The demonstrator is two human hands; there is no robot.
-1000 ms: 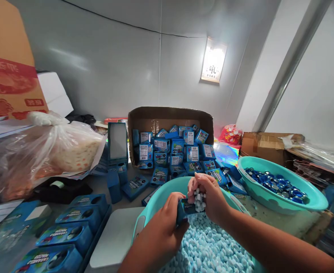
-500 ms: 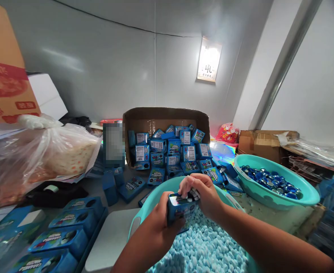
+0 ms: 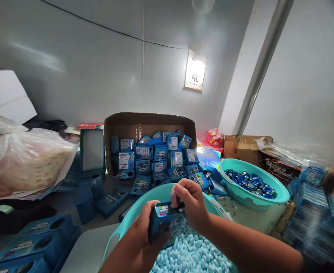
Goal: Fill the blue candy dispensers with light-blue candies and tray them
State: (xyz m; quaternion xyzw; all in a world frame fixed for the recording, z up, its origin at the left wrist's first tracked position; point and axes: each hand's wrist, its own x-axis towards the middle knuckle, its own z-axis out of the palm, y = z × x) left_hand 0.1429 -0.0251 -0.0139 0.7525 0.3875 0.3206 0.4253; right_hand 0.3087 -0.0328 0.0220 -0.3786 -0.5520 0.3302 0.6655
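Observation:
My left hand (image 3: 137, 237) is wrapped round a small blue box (image 3: 163, 222), held upright over a teal basin (image 3: 144, 203) full of pale blue candy pieces (image 3: 192, 252). My right hand (image 3: 189, 203) rests curled on the box's top, fingers pinched together at its opening. What the fingers hold, if anything, is hidden. Both hands hover just above the candy.
An open cardboard box (image 3: 148, 123) piled with small blue boxes stands behind. A second teal basin (image 3: 272, 197) with dark blue caps sits at the right. Blue trays (image 3: 30, 239) lie at the lower left, a plastic bag (image 3: 22, 159) at the left, stacked blue packs (image 3: 311, 212) at the right.
The loose white pieces seen in my right hand a second ago are gone from view; that hand has closed down onto the box's top. The view has swung to the right.

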